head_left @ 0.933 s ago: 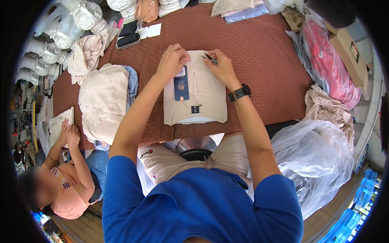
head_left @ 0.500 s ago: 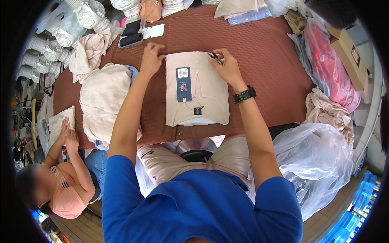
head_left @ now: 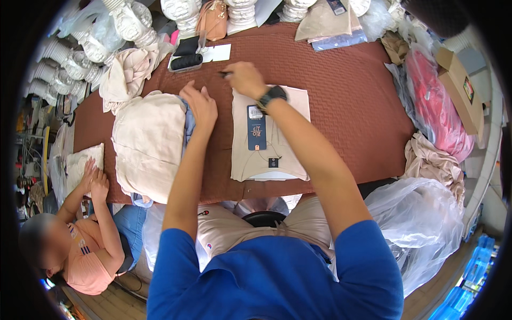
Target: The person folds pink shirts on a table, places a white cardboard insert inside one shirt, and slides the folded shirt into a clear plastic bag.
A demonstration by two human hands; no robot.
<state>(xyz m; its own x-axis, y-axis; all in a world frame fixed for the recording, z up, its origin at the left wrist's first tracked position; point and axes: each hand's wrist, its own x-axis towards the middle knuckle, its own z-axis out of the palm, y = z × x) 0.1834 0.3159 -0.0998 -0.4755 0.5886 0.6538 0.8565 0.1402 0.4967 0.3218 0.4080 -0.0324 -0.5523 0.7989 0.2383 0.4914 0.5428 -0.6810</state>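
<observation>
A folded beige shirt [head_left: 290, 125] lies on the brown cloth in front of me, with a dark blue hang tag [head_left: 256, 130] and a small black label [head_left: 273, 162] on it. My right hand [head_left: 246, 80] is beyond the shirt's far left corner, closed on small dark thread snips [head_left: 226, 73], blurred by motion; its wrist wears a black watch. Left of the shirt, my left hand [head_left: 200, 106] has its fingers apart and holds nothing. It hovers by the right edge of a pile of beige garments [head_left: 146, 141], where a light blue fabric [head_left: 189, 125] shows.
Black thread spools [head_left: 186, 62] in a clear box and a white card [head_left: 216, 53] sit at the far left. A tan bag [head_left: 213, 20] stands behind them. Bagged red fabric [head_left: 434, 101] and clear plastic [head_left: 416, 218] are on the right. A co-worker's hands [head_left: 96, 181] rest at the left edge.
My right hand has swung left with the snips, from the shirt's far right corner to past its far left one. My left hand has moved nearer, beside the garment pile. The view has shifted slightly.
</observation>
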